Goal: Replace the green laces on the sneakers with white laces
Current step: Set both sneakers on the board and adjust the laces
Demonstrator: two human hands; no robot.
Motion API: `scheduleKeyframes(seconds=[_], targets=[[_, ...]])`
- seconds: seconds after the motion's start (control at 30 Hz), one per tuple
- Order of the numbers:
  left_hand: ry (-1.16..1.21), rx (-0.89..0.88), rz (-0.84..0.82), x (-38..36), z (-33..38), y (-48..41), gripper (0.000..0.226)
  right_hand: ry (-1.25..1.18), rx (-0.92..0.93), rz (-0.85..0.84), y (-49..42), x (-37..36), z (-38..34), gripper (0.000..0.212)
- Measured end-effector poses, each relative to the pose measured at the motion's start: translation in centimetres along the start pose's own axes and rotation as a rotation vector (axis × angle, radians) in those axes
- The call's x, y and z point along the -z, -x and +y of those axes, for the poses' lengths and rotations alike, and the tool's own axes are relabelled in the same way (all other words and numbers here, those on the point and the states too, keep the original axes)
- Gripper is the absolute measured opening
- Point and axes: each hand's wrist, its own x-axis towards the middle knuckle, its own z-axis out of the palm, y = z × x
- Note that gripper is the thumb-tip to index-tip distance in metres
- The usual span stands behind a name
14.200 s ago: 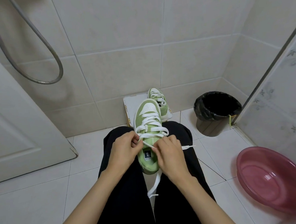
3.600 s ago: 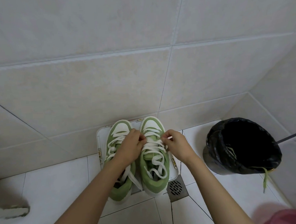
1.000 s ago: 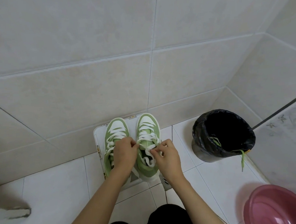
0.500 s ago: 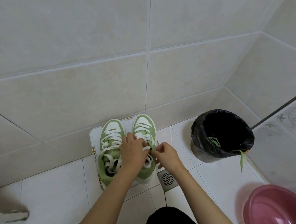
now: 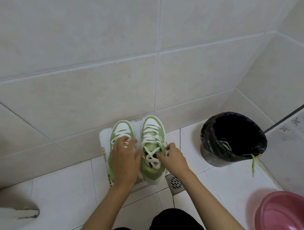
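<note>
My left hand has slid onto the left sneaker, fingers spread flat, so my right hand, pinching the white lace, sits nearer the right sneaker, toe pointing at the wall.

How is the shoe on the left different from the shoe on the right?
The left green-and-white sneaker is mostly covered by the left hand, spread flat on it; the right green-and-white sneaker shows its loose white lace. The right hand only pinches that lace at the side. Both stand side by side on a white board, toes to the wall.
</note>
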Motion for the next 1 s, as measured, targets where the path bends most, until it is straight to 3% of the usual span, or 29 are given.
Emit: scheduleKeyframes(seconds=[0.07,0.13,0.17,0.23,0.33,0.47,0.57,0.63,0.7,0.77,0.87,1.0], targets=[[0.009,0.27,0.084,1.0,-1.9,0.6,0.057,0.077,-0.013,-0.03,0.2,-0.4,0.0,0.043],[0.1,0.588,-0.094,1.7,-3.8,1.2,0.071,0.068,0.01,-0.008,0.4,-0.9,-0.1,0.043],[0.116,0.661,-0.224,1.7,-4.6,1.5,0.069,0.076,0.048,0.008,0.4,-1.1,-0.2,0.044],[0.129,0.641,-0.376,1.5,-5.5,1.8,0.054,0.102,0.125,0.029,0.5,-1.5,-0.1,0.045],[0.138,0.576,-0.318,1.1,-5.8,2.0,0.038,0.085,0.175,0.029,0.5,-1.9,0.0,0.046],[0.249,0.525,-0.315,1.1,-6.0,3.1,0.04,0.159,0.121,0.029,0.1,-1.7,0.1,0.039],[0.433,0.535,-0.353,1.7,-6.7,3.8,0.044,0.254,0.116,0.265,1.3,-1.9,-0.2,0.035],[0.552,0.534,-0.355,1.8,-7.1,4.2,0.046,0.28,0.168,0.304,2.3,-3.1,-1.1,0.047],[0.582,0.496,-0.375,2.0,-7.4,4.9,0.05,0.472,0.159,0.15,3.3,-5.3,-2.1,0.067],[0.657,0.481,-0.402,2.1,-7.6,5.1,0.052,0.554,0.07,0.124,3.3,-7.1,-2.9,0.075],[0.778,0.486,-0.387,2.3,-8.3,5.6,0.048,0.459,-0.02,0.222,3.1,-8.6,-3.8,0.063],[0.893,0.479,-0.332,1.6,-8.6,5.3,0.044,0.398,-0.004,0.343,2.4,-9.3,-4.4,0.036]])
